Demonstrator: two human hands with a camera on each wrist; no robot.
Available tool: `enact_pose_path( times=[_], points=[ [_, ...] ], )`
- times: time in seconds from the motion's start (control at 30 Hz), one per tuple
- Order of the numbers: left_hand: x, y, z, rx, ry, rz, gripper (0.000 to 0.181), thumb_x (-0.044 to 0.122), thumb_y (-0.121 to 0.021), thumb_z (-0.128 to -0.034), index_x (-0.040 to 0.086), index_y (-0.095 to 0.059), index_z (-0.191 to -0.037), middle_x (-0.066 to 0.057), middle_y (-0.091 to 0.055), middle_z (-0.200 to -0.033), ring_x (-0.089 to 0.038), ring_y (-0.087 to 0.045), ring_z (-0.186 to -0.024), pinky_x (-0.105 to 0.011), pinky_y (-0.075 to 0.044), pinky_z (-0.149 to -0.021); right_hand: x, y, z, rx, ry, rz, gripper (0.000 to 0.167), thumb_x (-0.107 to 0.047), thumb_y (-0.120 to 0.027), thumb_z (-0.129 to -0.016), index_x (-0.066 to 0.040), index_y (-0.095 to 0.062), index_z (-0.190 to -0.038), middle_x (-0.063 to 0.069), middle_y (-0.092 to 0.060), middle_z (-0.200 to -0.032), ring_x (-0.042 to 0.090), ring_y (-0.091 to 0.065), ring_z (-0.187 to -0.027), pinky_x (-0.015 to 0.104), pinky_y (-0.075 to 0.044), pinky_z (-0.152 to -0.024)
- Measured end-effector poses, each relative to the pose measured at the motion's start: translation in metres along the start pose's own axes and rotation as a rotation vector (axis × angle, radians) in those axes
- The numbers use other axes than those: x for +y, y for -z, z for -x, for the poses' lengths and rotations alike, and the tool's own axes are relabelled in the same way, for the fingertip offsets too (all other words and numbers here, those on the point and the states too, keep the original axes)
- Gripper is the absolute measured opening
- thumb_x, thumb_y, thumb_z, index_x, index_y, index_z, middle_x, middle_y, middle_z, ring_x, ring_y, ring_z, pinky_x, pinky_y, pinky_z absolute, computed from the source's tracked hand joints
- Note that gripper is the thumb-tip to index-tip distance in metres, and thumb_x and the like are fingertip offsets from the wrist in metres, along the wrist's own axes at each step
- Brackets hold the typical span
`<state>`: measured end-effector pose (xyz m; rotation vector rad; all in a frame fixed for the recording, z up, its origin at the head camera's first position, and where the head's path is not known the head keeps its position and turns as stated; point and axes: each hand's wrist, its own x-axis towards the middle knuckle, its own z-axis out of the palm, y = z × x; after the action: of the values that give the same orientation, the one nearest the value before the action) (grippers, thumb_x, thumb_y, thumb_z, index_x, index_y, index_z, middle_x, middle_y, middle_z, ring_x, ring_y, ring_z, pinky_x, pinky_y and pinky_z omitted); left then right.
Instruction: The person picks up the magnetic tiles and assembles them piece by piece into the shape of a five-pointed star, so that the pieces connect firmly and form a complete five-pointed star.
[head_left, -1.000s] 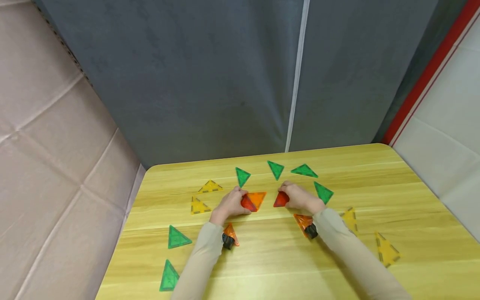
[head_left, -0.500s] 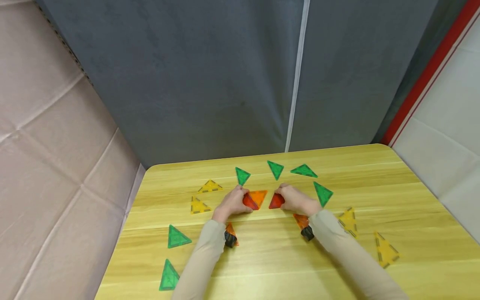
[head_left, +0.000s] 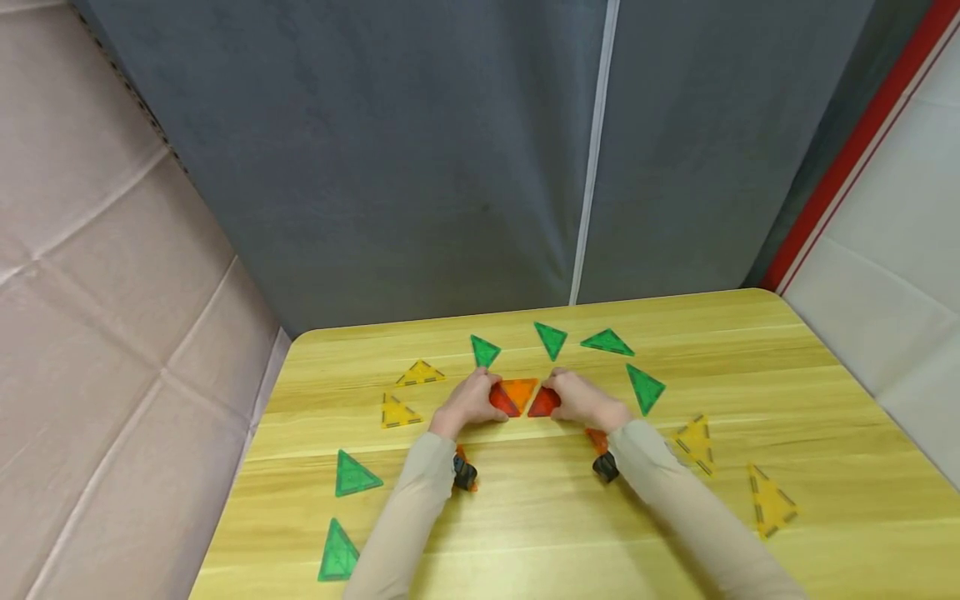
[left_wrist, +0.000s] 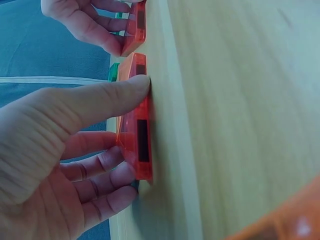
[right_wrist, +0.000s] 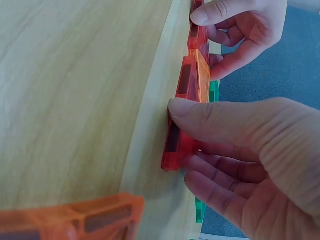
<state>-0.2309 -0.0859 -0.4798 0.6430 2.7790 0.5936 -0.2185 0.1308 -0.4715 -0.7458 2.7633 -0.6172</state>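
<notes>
In the head view, two sleeved forearms (head_left: 408, 525) slanted inward over the wooden table (head_left: 525, 533). The left hand (head_left: 468, 402) gripped the left red triangle (head_left: 503, 402), which touched the orange triangle (head_left: 519, 391); the right hand (head_left: 583, 397) gripped the right red triangle (head_left: 542, 404), just beside the orange one. In the left wrist view, the thumb lay across the near edge, fingers bent behind. In the right wrist view, the thumb pressed the near edge, fingers curled beyond it.
</notes>
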Motion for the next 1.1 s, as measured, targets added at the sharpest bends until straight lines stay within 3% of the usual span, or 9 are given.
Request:
enact_pose_path(
  times=[0.43,0.67,0.9,1.1],
  points=[
    [0.003,0.000,-0.003,-0.011,0.003,0.014,0.067,0.025,-0.081,-0.0722,0.000,-0.055,-0.128,-0.012,-0.051,-0.117,-0.024,-0.052,-0.100,-0.034,-0.044,-0.091,0.000,-0.001,-0.002,0.021,0.013,0.029,0.046,-0.002,-0.075,-0.076,0.011,-0.060,-0.117,0.020,-0.058,-0.106,0.025,-0.057,-0.091,0.036,-0.049,-0.083],
    [0.002,-0.001,-0.005,-0.008,-0.004,-0.016,0.068,0.028,-0.081,-0.0711,0.004,-0.055,-0.129,-0.011,-0.050,-0.115,-0.023,-0.052,-0.096,-0.033,-0.044,-0.088,0.003,0.000,0.000,0.020,0.027,-0.015,0.047,-0.001,-0.074,-0.076,0.012,-0.058,-0.118,0.020,-0.057,-0.108,0.026,-0.057,-0.093,0.037,-0.049,-0.083],
    [0.001,-0.003,-0.006,-0.016,0.003,-0.019,0.068,0.028,-0.080,-0.0717,0.005,-0.054,-0.130,-0.011,-0.049,-0.114,-0.022,-0.051,-0.093,-0.033,-0.044,-0.086,0.012,0.010,0.022,0.019,0.049,-0.112,0.048,-0.003,-0.070,-0.081,0.010,-0.054,-0.124,0.020,-0.056,-0.117,0.029,-0.055,-0.102,0.042,-0.046,-0.090],
    [0.002,-0.001,-0.006,-0.025,0.004,-0.021,0.068,0.028,-0.080,-0.0725,0.005,-0.054,-0.131,-0.011,-0.049,-0.115,-0.022,-0.051,-0.095,-0.033,-0.044,-0.087,0.019,0.018,0.045,0.021,0.083,-0.051,0.042,-0.004,-0.071,-0.079,0.009,-0.060,-0.117,0.020,-0.060,-0.112,0.032,-0.057,-0.100,0.044,-0.048,-0.087]
  ],
)
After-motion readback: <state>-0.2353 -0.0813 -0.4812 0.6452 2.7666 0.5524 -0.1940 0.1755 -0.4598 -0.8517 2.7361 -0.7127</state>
